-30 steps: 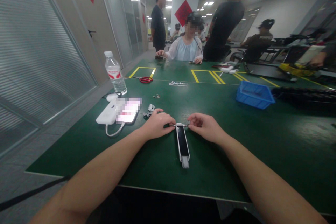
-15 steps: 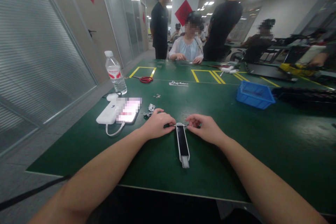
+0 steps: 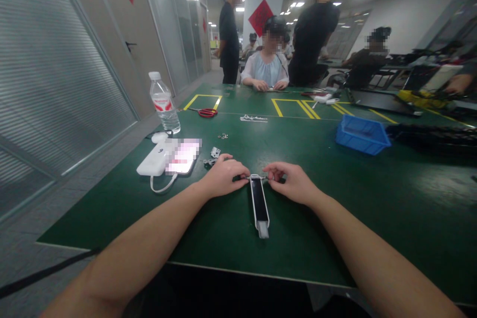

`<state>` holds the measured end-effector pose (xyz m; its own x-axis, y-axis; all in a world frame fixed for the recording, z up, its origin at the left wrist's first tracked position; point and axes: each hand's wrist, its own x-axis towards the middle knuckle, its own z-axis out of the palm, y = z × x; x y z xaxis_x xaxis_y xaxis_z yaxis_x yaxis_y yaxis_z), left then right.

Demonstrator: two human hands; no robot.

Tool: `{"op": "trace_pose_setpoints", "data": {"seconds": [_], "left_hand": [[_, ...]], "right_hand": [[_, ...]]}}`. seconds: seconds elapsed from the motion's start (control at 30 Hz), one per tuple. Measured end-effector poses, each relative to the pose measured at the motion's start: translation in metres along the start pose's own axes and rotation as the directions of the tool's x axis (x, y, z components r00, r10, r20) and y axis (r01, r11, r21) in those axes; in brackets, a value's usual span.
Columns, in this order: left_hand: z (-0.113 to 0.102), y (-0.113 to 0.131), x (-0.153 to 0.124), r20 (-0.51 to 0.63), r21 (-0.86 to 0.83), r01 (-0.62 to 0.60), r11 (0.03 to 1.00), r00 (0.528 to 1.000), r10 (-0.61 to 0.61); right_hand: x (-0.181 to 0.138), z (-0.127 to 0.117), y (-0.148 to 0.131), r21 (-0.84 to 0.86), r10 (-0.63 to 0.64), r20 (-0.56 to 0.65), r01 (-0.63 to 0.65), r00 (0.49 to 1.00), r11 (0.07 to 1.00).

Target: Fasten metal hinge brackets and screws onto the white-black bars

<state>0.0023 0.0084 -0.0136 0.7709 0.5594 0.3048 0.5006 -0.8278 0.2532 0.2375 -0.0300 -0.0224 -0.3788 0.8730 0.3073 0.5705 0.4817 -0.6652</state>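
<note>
A long, narrow, white-framed piece (image 3: pixel 260 201) with a black top lies lengthwise on the green table in front of me. From its near end sticks out a pale grey tab (image 3: pixel 263 230). At the far end, a thin metal pin shows on either side. My left hand (image 3: pixel 225 176) pinches the pin's left end between thumb and fingers. Opposite it, my right hand (image 3: pixel 291 181) is closed at the right end, its fingertips pinching the pin there. Whether this is one pin or two, I cannot tell. Small metal brackets (image 3: pixel 214 155) lie just beyond my left hand.
Left of my hands lie a white power bank (image 3: pixel 152 159) and a phone (image 3: pixel 186 156), with a water bottle (image 3: pixel 164 104) behind. Red-handled scissors (image 3: pixel 207 113), small metal bits (image 3: pixel 223 136), white strips (image 3: pixel 253 119) and a blue bin (image 3: pixel 362 134) are farther off. A co-worker sits opposite.
My hands and the white-framed piece have hardly moved. Across the table, the seated co-worker's hands have come closer together, and the standing person on the right has shifted slightly left.
</note>
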Motion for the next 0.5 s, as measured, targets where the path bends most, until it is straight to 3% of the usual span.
{"op": "trace_pose_setpoints", "data": {"seconds": [0.5], "left_hand": [[0.0015, -0.0012, 0.0003, 0.012, 0.018, -0.004, 1.0, 1.0, 0.004]], "right_hand": [[0.0014, 0.0005, 0.0016, -0.103, -0.069, -0.038, 0.064, 0.997, 0.993]]}}
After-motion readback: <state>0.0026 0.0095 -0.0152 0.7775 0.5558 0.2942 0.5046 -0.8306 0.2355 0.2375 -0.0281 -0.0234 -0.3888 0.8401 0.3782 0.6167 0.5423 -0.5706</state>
